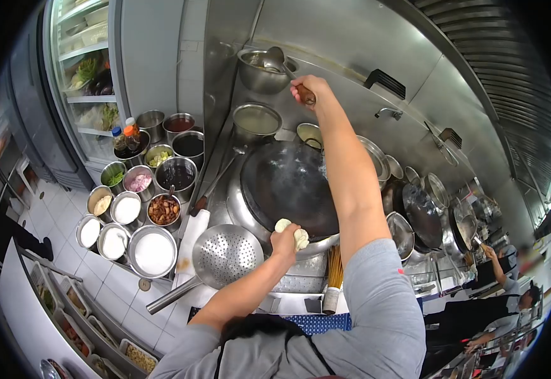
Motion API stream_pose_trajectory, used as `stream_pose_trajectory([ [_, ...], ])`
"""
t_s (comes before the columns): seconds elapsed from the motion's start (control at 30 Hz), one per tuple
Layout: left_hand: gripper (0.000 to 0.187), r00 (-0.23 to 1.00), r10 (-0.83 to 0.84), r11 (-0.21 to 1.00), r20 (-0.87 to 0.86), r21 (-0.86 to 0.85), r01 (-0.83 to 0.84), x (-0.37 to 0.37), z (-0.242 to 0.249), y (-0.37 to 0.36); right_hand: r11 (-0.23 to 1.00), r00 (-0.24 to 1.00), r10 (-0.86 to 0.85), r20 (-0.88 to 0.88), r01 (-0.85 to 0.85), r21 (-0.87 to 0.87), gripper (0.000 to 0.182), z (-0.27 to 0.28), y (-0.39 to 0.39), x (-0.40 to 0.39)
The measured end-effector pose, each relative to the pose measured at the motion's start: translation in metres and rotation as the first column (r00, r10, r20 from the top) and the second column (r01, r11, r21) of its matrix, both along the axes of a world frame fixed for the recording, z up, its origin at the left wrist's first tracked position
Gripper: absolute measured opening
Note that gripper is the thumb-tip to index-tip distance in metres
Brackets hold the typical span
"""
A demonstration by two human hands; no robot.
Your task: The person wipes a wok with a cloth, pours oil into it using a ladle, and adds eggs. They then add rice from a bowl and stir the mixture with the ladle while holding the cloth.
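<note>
My right hand [312, 90] reaches far forward, wrapped round the wooden handle of a ladle [275, 57]. The ladle's bowl is over the rim of a deep steel pot [264, 79] at the back. At the near edge of a large dark wok [288, 183], my left hand [283, 240] grips a folded pale cloth [301, 239]. Faint steam or smoke shows over the wok, which has only a dark sheen inside. A perforated strainer [227, 256] with a long steel handle lies left of my left hand, and a bamboo brush [335, 278] stands to its right.
Several seasoning tins, among them white powder [153, 252], chopped red onion [139, 182] and dark sauce [175, 177], crowd the left side. A spatula [215, 183] lies beside the wok. More woks [422, 216] line the right, where other people [487, 316] stand. A glass-doored fridge [89, 76] is at left.
</note>
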State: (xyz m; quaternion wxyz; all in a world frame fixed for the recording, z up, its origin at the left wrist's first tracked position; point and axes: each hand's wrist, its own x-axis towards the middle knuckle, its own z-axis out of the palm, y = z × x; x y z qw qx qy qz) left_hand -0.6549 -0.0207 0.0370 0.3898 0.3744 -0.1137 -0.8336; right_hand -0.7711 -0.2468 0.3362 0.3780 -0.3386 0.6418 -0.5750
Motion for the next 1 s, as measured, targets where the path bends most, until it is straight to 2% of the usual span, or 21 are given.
stream_pose_trajectory([
  [0.03,0.014,1.0,-0.019,1.0,-0.003,0.005,0.019,0.001,0.001,-0.001,0.999,0.989,-0.02,0.146,0.024,-0.028,0.008,-0.005,-0.004,-0.007],
  [0.07,0.015,0.999,-0.042,0.999,-0.005,0.008,0.042,0.002,0.003,0.0,0.989,0.924,0.067,0.376,-0.011,-0.148,0.008,-0.015,-0.002,-0.014],
  [0.13,0.015,0.998,-0.064,0.997,0.019,0.033,0.063,0.003,0.007,0.001,0.917,0.636,0.302,0.71,0.009,-0.398,0.012,-0.029,0.006,-0.027],
  [0.17,0.014,0.997,-0.07,0.997,0.024,0.034,0.069,0.002,0.009,-0.001,0.911,0.634,0.291,0.716,0.045,-0.41,0.015,-0.034,0.014,-0.029],
  [0.27,0.015,0.996,-0.087,0.996,0.019,0.017,0.086,-0.002,0.002,0.001,0.828,0.509,0.437,0.741,0.095,-0.553,0.013,-0.044,0.062,-0.032],
  [0.33,0.017,0.996,-0.078,0.997,-0.039,-0.015,0.078,-0.005,-0.009,-0.002,0.807,0.384,0.521,0.763,0.07,-0.587,0.012,-0.051,0.1,-0.039],
  [0.37,0.018,0.99,-0.13,0.992,-0.058,-0.009,0.129,-0.003,-0.013,-0.004,0.797,0.313,0.556,0.77,0.062,-0.6,0.012,-0.057,0.121,-0.042],
  [0.4,0.018,0.981,-0.181,0.983,-0.075,0.002,0.182,0.003,-0.011,-0.003,0.798,0.304,0.559,0.771,0.056,-0.601,0.013,-0.064,0.146,-0.043],
  [0.47,0.018,0.938,-0.266,0.964,-0.224,-0.035,0.265,0.03,-0.002,0.01,0.803,0.284,0.557,0.781,0.058,-0.594,0.016,-0.084,0.201,-0.045],
  [0.5,0.023,0.929,-0.275,0.961,-0.246,-0.078,0.264,0.041,-0.005,0.018,0.812,0.301,0.541,0.785,0.055,-0.581,0.021,-0.097,0.228,-0.049],
  [0.53,0.028,0.921,-0.283,0.958,-0.266,-0.115,0.261,0.058,-0.012,0.029,0.826,0.255,0.538,0.803,0.029,-0.562,0.022,-0.11,0.259,-0.052],
  [0.6,0.04,0.883,-0.447,0.888,-0.144,-0.19,0.418,0.115,-0.031,0.052,0.877,0.23,0.464,0.856,0.019,-0.48,0.023,-0.137,0.32,-0.057],
  [0.67,0.055,0.796,-0.602,0.735,0.068,-0.343,0.585,0.183,-0.036,0.081,0.935,0.331,0.34,0.88,-0.015,-0.355,0.023,-0.165,0.372,-0.064],
  [0.7,0.058,0.699,-0.699,0.613,0.151,-0.378,0.694,0.207,-0.054,0.088,0.956,0.464,0.27,0.844,-0.026,-0.292,0.018,-0.178,0.392,-0.066],
  [0.73,0.061,0.589,-0.773,0.474,0.237,-0.402,0.784,0.218,-0.071,0.098,0.986,0.511,0.136,0.849,0.014,-0.166,0.013,-0.184,0.409,-0.063],
  [0.8,0.058,0.341,-0.849,0.303,0.405,-0.156,0.94,0.215,-0.092,0.13,0.999,0.576,0.044,0.817,-0.004,-0.052,0.01,-0.198,0.428,-0.063],
  [0.87,0.056,-0.01,-0.74,-0.037,0.673,-0.026,0.999,0.184,-0.158,0.154,1.0,0.675,-0.008,0.738,-0.01,0.02,0.01,-0.214,0.427,-0.063],
  [0.93,0.054,-0.082,-0.563,-0.221,0.822,-0.055,0.974,0.136,-0.189,0.191,0.999,0.853,-0.038,0.52,0.016,0.047,0.013,-0.223,0.414,-0.059],
  [0.97,0.056,0.124,-0.325,-0.335,0.938,-0.237,0.912,0.113,-0.246,0.212,0.997,0.917,-0.062,0.395,0.039,0.065,0.019,-0.217,0.407,-0.051],
  [1.0,0.057,0.363,-0.091,-0.482,0.927,-0.36,0.799,0.092,-0.292,0.228,0.995,0.961,-0.084,0.263,0.065,0.082,0.025,-0.21,0.403,-0.043],
])
